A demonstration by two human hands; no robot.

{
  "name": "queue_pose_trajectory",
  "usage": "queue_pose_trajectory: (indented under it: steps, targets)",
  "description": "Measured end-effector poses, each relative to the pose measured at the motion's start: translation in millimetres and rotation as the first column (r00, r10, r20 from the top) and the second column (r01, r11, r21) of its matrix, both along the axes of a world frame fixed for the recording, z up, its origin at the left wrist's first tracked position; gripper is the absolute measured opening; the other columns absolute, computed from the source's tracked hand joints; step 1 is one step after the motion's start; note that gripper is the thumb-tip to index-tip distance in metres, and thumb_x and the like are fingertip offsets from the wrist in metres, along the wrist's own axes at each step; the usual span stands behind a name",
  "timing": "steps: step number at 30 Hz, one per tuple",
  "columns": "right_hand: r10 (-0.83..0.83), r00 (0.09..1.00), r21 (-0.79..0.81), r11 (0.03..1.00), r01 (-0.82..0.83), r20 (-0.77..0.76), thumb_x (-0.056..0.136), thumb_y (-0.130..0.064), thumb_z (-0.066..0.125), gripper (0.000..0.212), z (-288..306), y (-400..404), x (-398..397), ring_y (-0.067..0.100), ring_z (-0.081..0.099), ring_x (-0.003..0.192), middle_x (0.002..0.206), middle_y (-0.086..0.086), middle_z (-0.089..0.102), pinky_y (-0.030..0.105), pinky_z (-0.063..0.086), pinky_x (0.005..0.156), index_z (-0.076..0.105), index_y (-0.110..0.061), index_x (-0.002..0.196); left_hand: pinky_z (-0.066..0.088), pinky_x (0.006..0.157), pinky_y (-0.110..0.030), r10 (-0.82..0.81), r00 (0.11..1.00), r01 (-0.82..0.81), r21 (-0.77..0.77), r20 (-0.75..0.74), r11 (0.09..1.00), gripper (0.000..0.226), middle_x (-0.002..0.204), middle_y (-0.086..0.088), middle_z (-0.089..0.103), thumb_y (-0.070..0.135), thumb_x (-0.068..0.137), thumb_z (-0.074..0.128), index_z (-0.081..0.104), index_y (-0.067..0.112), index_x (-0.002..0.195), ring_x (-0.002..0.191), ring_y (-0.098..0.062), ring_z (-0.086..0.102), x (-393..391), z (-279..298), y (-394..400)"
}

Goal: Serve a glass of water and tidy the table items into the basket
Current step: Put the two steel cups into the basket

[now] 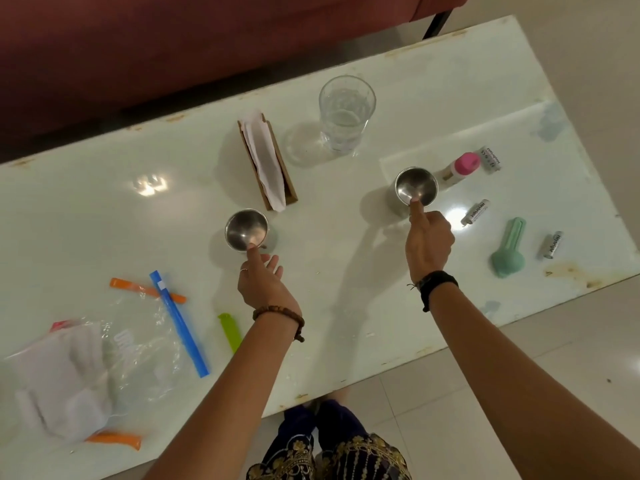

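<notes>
Now, L hand (264,282) gripping steel cup (246,234), R hand (428,242) gripping 2nd cup (416,187)

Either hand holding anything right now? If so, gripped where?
Each hand pinches a steel cup at its near rim, finger inside: left hand on the left steel cup, right hand on the right steel cup. Both cups look to rest on the table.

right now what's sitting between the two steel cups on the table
In the head view, the napkin holder with white napkins stands between the left steel cup and the right steel cup, nearer the left one and set a little farther back. The rest is bare tabletop.
</notes>
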State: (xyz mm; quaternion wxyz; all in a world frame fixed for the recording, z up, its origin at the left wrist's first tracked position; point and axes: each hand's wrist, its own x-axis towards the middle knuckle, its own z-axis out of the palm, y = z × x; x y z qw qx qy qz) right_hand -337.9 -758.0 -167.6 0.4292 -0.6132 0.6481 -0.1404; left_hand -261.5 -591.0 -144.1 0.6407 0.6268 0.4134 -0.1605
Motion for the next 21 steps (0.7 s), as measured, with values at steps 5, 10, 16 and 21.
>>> queue_pose_trajectory:
  steps: [5, 10, 16, 21]
  targets:
    - [-0.062, 0.996, 0.055, 0.997, 0.058, 0.065, 0.087, -0.036, 0.053, 0.034, 8, 10, 2, 0.030, 0.061, 0.079, 0.074, 0.009, 0.061, 0.039, 0.050, 0.076, 0.056, -0.003, 0.076, 0.049, 0.079, -0.028, -0.008, 0.999, 0.007, 0.040, 0.033, 0.999, 0.026, 0.075, 0.003, 0.060, 0.026, 0.089, 0.053, 0.053, 0.016, 0.065, 0.089, -0.018, 0.063, -20, 2, 4]
    - [0.065, 0.990, 0.107, 0.991, -0.078, 0.125, 0.084, -0.031, 0.059, 0.026, 31, 55, 2, 0.037, 0.063, 0.093, 0.082, 0.014, 0.064, 0.054, 0.051, 0.087, 0.052, -0.013, 0.067, 0.049, 0.080, -0.030, -0.009, 0.999, 0.008, 0.023, 0.050, 1.000, 0.025, 0.075, 0.003, 0.062, 0.024, 0.089, 0.055, 0.058, 0.017, 0.065, 0.087, -0.015, 0.063, -26, 4, 27]
    - [0.285, 0.927, 0.145, 0.934, -0.326, 0.243, 0.087, -0.030, 0.060, 0.032, 67, 141, 24, 0.042, 0.060, 0.091, 0.080, 0.016, 0.065, 0.056, 0.050, 0.084, 0.056, 0.000, 0.076, 0.049, 0.081, -0.029, 0.067, 0.996, -0.068, 0.018, 0.051, 0.998, 0.021, 0.074, 0.002, 0.063, 0.020, 0.087, 0.058, 0.060, 0.016, 0.066, 0.091, -0.018, 0.065, -6, 13, 97]
    - [0.407, 0.855, 0.159, 0.867, -0.472, 0.323, 0.088, -0.025, 0.059, 0.028, 85, 223, 77, 0.027, 0.066, 0.083, 0.079, 0.013, 0.066, 0.046, 0.052, 0.080, 0.051, -0.011, 0.065, 0.048, 0.084, -0.029, 0.100, 0.988, -0.106, 0.046, 0.118, 0.993, 0.023, 0.076, 0.002, 0.067, 0.020, 0.088, 0.057, 0.063, 0.017, 0.066, 0.090, -0.016, 0.065, 30, 29, 191]
